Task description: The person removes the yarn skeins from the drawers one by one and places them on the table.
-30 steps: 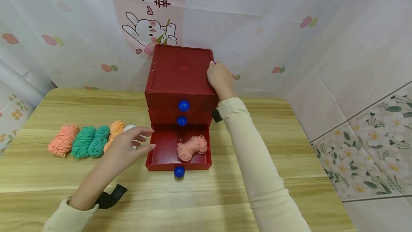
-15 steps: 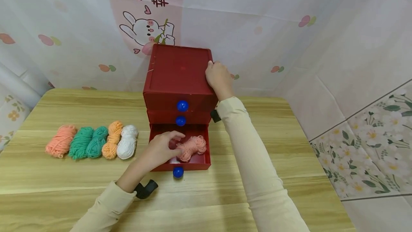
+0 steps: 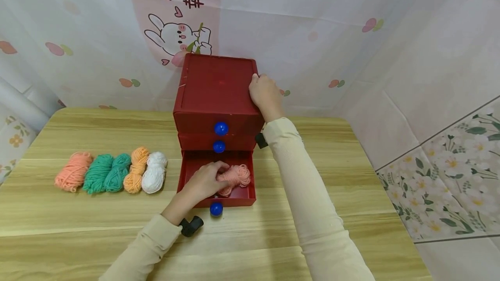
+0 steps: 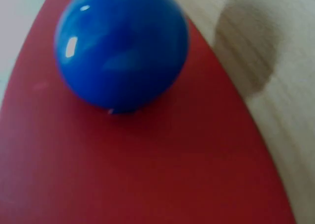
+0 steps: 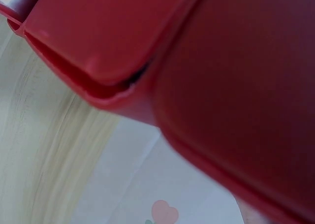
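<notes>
In the head view a red drawer cabinet (image 3: 218,86) with blue round knobs stands against the back curtain. Its bottom drawer (image 3: 191,166) is pulled out. A pink yarn skein (image 3: 239,176), tied at its middle, lies in that drawer. My left hand (image 3: 204,181) reaches in and holds the skein's left end between thumb and fingers. The drawer's blue knob (image 4: 123,47) fills much of the left wrist view. My right hand (image 3: 266,94) grips the cabinet's top right edge, thumb on top; its other fingers are mostly hidden. The cabinet's side (image 5: 246,96) shows in the right wrist view.
Left of the cabinet several yarn skeins stand in a row: pink (image 3: 74,171), green (image 3: 98,174), orange (image 3: 136,169) and white (image 3: 154,172). The upper drawers with blue knobs (image 3: 221,129) are pushed in. A tiled wall (image 3: 449,177) borders the wooden table (image 3: 336,164) on the right.
My left hand has moved right, from above the drawer's left edge into the drawer, and its fingers have closed on the pink skein. The right hand stays on the cabinet.
</notes>
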Tool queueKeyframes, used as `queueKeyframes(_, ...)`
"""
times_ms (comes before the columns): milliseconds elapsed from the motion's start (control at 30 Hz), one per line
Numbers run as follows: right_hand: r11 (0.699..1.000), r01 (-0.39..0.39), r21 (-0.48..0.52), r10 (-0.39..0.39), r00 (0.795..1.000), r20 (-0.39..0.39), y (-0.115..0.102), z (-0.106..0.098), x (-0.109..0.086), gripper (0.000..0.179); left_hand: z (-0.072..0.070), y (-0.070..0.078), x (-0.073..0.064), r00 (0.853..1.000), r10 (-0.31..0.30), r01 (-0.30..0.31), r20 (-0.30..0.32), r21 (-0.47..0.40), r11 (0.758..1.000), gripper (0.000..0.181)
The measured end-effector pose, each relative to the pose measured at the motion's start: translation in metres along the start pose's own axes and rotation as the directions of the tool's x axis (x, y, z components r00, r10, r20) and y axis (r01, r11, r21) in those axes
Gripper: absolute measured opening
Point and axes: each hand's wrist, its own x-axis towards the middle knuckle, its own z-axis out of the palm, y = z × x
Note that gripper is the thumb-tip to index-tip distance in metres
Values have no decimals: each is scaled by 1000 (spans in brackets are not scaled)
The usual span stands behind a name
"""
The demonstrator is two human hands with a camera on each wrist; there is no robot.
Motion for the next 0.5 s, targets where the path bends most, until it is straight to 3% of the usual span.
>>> queueKeyframes(500, 1000, -1, 19, 2, 1000, -5, 0, 0, -1, 50, 5, -3, 2, 999, -41, 42, 24, -39, 998, 34)
